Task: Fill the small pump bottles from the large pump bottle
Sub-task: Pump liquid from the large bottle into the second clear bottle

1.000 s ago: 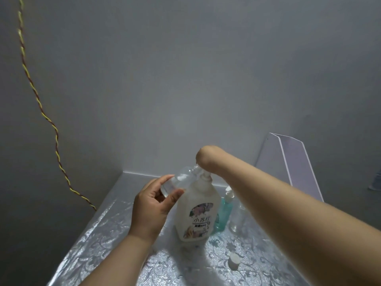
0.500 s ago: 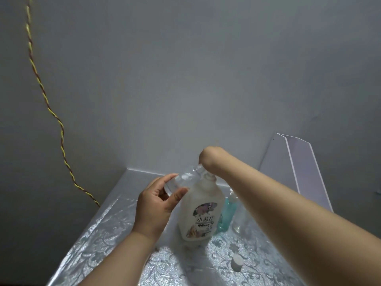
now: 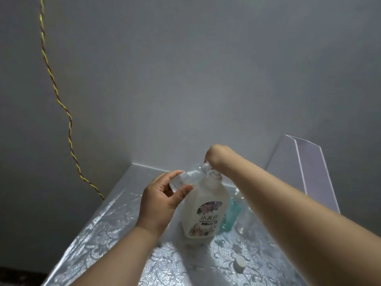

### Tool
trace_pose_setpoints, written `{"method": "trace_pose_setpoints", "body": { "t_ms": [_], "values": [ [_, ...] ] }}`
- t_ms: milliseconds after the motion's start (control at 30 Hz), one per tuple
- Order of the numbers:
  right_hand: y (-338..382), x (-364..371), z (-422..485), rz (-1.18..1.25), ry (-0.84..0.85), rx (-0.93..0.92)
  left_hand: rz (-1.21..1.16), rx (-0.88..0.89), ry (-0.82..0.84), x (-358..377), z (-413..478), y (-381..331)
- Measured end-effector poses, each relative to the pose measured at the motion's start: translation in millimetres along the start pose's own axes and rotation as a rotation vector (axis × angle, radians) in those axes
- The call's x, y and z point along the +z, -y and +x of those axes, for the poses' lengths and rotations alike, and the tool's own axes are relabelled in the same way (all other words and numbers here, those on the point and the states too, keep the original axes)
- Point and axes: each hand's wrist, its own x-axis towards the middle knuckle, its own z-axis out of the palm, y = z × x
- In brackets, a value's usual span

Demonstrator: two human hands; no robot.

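Large white pump bottle with floral label, upright on silver patterned table. Left hand grips small clear plastic bottle, tilted, mouth at the spout; right hand atop pump, fingers hidden, grip indeterminable.

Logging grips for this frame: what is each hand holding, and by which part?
Left hand grips the small clear bottle by its base end. Right hand covers the pump of the large bottle; fingers hidden.
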Motion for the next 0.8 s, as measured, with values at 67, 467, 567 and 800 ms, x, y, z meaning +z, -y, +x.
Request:
{"method": "trace_pose_setpoints", "body": {
  "t_ms": [67,467,567,800],
  "values": [
    [-0.7,0.8,-2.9,0.099,-0.028,0.031,0.006,0.004,0.010,-0.8,-0.7,-2.8],
    [-0.4,1.9,-4.4,0.196,-0.036,0.051,0.006,0.009,-0.003,0.2,-2.8,-5.9],
    [1.8,1.4,-7.6,0.225,-0.017,0.073,-0.008,0.004,-0.007,0.9,-3.0,-4.7],
    [-6.1,-3.7,-11.6,0.337,-0.160,0.069,0.004,0.011,-0.009,-0.2,-2.8,-10.1]
  ]
}}
